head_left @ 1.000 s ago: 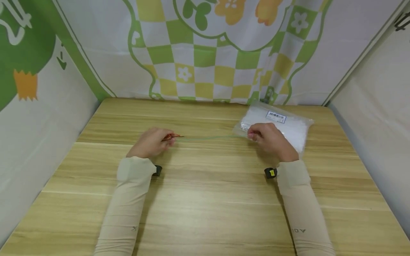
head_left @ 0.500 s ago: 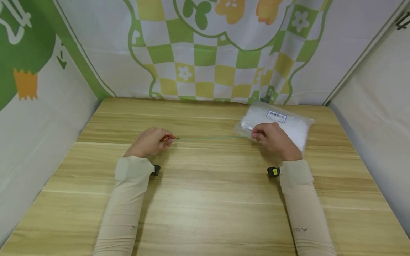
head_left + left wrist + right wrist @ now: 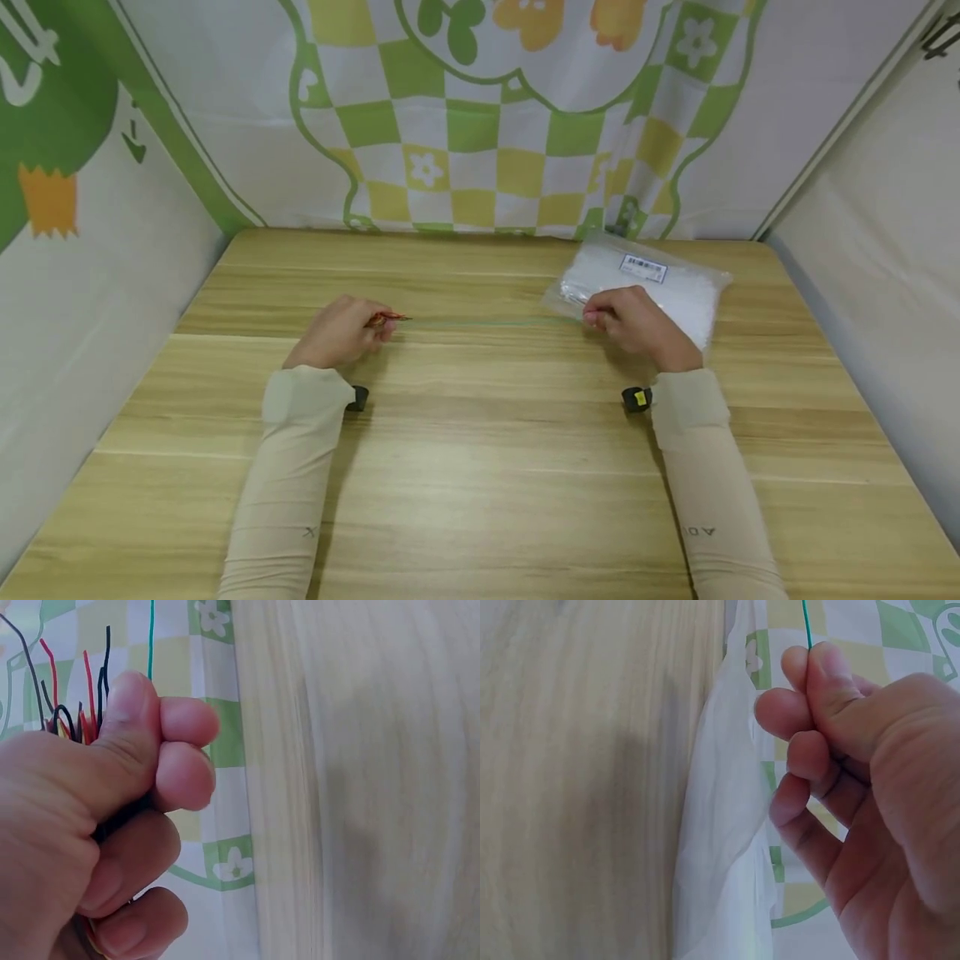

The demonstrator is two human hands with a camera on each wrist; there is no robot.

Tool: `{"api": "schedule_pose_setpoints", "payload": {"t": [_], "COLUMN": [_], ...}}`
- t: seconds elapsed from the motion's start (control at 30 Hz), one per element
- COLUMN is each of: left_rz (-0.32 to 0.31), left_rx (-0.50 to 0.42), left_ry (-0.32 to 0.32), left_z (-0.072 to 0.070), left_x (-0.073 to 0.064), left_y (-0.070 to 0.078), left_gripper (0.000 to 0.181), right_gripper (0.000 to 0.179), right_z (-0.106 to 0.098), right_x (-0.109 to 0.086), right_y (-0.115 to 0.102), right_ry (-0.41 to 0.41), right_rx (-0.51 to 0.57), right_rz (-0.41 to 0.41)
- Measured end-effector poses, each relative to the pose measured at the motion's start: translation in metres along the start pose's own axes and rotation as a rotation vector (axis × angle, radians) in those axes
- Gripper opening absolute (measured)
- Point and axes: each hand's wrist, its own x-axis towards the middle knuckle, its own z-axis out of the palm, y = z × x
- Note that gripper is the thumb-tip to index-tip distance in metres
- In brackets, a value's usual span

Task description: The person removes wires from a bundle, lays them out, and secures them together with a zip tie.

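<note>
My left hand (image 3: pixel 337 331) grips a bundle of thin wires (image 3: pixel 386 318), red and black with a little yellow. In the left wrist view, several cut ends of the wires (image 3: pixel 90 697) stick up past the thumb, while the fingers curl round the rest and hide it. A green wire (image 3: pixel 487 323) runs nearly straight across from the left hand to my right hand (image 3: pixel 637 323). The right thumb and forefinger pinch the far end of the green wire (image 3: pixel 807 622); the other fingers are loosely curled.
A clear plastic bag (image 3: pixel 678 304) with white contents and a barcode label (image 3: pixel 643 267) lies at the back right, partly behind the right hand. The wooden table (image 3: pixel 480 467) stretches below both arms. A checkered curtain (image 3: pixel 487 125) hangs behind the table's back edge.
The left hand has moved slightly left with the wires. The right hand shifted a little right, then back slightly left. The green wire stays stretched between them, and the head view has shifted a bit.
</note>
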Motion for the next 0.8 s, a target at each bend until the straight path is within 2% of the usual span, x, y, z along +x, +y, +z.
{"api": "schedule_pose_setpoints", "payload": {"t": [0.1,0.17,0.3,0.4,0.63,0.8], "left_rz": [-0.026,-0.035,-0.068,-0.072,-0.075,-0.083], "left_rx": [-0.006,-0.006,-0.07,-0.114,-0.08,-0.048], "left_ry": [0.0,-0.022,-0.151,-0.217,-0.222,-0.22], "left_z": [0.0,0.001,0.007,0.009,0.009,0.007], "left_x": [0.0,0.001,0.003,0.005,0.003,0.0], "left_y": [-0.001,-0.001,-0.002,-0.002,-0.003,-0.006], "left_gripper": [0.011,0.011,0.01,0.014,0.022,0.029], "right_gripper": [0.019,0.019,0.02,0.019,0.014,0.013], "right_z": [0.0,0.001,0.002,-0.001,-0.003,0.001], "right_x": [0.0,0.0,0.0,0.0,0.001,0.002], "right_y": [0.001,0.001,0.002,-0.001,-0.012,-0.014], "right_ry": [-0.008,-0.019,-0.048,-0.055,-0.09,-0.135], "right_rx": [-0.004,-0.013,-0.035,-0.045,-0.039,-0.087], "right_rz": [0.013,0.029,0.072,0.083,0.086,0.108]}}
